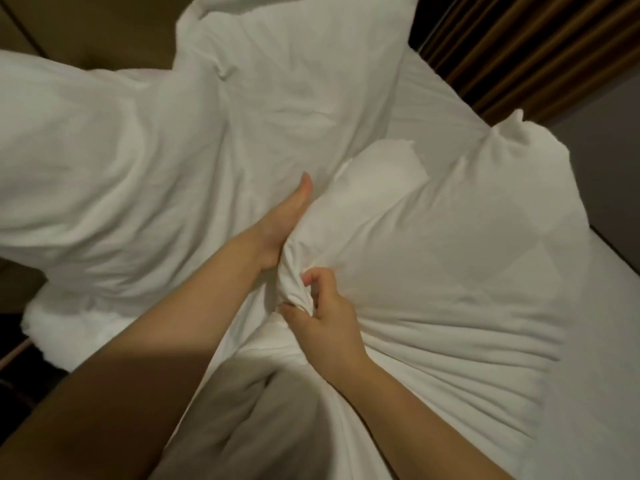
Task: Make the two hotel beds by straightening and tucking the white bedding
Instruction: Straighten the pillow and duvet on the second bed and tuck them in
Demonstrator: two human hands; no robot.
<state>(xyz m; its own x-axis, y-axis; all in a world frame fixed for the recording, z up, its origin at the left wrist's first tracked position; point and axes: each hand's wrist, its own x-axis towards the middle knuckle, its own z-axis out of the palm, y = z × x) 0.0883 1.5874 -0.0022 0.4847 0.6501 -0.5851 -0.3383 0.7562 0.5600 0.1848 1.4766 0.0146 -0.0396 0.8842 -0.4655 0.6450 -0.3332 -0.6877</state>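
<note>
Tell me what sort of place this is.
Most likely a hotel bedroom. A smooth white bed sheet carries plump white pillows, brown pleated curtains hang behind, and the left hand and right hand grip bunched white bedding.

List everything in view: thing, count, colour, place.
pillow: one, white, centre right, near end gathered
bedding heaps: two, white, left and top
sheet: one, white, right edge
curtain: one, brown, top right
panel: one, brown, top left
left hand: one, against pillow's gathered end, fingers hidden
right hand: one, fingers pinch that end
</note>
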